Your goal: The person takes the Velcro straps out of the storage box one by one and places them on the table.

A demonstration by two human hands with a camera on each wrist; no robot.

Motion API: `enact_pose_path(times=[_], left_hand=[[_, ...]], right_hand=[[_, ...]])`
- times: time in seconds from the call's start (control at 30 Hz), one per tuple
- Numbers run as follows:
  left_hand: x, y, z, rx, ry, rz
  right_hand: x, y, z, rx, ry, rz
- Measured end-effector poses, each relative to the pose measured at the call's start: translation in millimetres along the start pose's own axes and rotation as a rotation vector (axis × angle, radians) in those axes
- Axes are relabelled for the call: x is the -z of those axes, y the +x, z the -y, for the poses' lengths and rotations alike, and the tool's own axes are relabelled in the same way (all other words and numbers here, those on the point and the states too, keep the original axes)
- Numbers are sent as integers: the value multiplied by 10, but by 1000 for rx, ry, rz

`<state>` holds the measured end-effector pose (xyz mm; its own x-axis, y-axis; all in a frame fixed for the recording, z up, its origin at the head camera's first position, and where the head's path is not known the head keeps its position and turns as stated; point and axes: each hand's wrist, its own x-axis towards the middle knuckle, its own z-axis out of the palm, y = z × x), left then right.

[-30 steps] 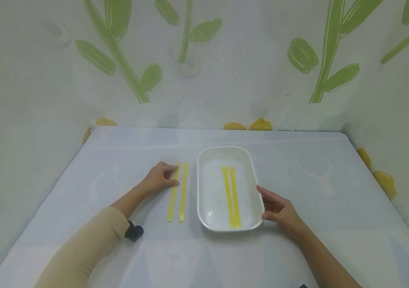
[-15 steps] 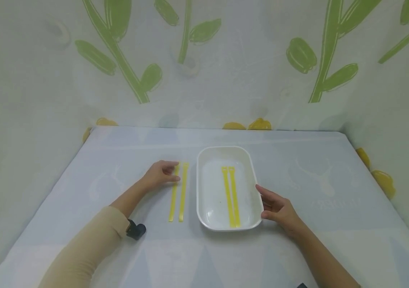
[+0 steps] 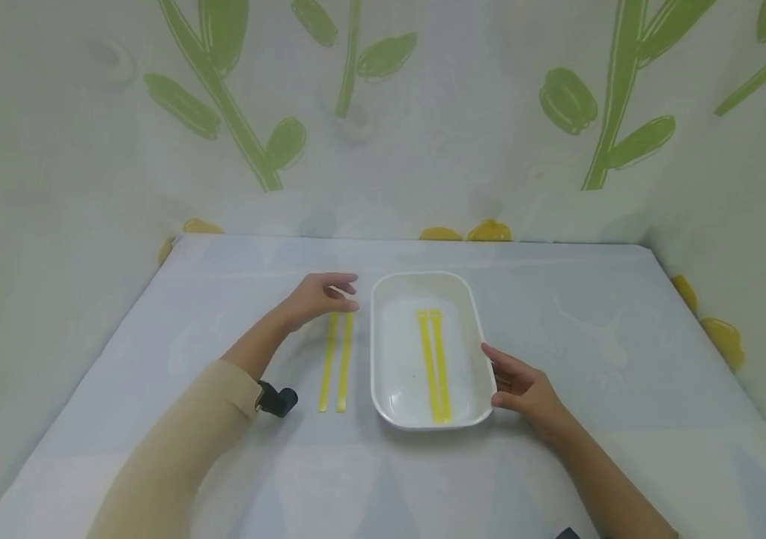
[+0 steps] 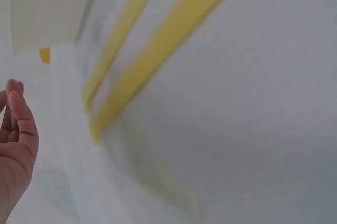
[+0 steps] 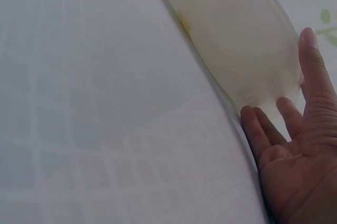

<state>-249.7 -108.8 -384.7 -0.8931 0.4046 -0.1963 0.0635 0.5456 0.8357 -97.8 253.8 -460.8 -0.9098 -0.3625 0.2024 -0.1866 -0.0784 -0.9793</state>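
In the head view, my left hand point(image 3: 322, 296) hovers over the far ends of two flat yellow straps point(image 3: 327, 367) lying side by side on the table. Its fingers are bent loosely and hold nothing; they hide the straps' far ends. The left wrist view has that hand point(image 4: 18, 145) apart from the straps point(image 4: 152, 50). A white rectangular tray point(image 3: 379, 352) stands just right of them. Two more yellow straps point(image 3: 438, 367), each with a slotted head, lie inside it. My right hand point(image 3: 527, 393) touches the tray's right side with extended fingers, seen against its outer wall point(image 5: 237, 39).
A pale patterned cloth point(image 3: 598, 389) covers the table. Behind it rises a wall point(image 3: 463, 127) printed with green stems and leaves, and the side walls stand close too. A black wrist camera point(image 3: 279, 401) sits on my left wrist.
My left hand has moved away from the near part of the left strap, up and slightly right to the straps' far ends. Straps, tray and right hand stay practically where they were.
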Motion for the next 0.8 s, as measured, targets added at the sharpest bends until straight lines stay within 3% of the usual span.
enact_pose_path(times=[0.2,0.3,0.57,0.8], left_hand=[[29,75,-244,-61,-34,140],[31,128,-363,-81,-2,193],[-67,265,-743,-20,-35,322],[-287,418,-866,28,-88,351]], right_hand=[[4,9,18,-6,-7,-6],[6,10,19,-9,-8,-9],[-2,0,29,-9,-8,-2],[-18,-7,40,-12,-23,0]])
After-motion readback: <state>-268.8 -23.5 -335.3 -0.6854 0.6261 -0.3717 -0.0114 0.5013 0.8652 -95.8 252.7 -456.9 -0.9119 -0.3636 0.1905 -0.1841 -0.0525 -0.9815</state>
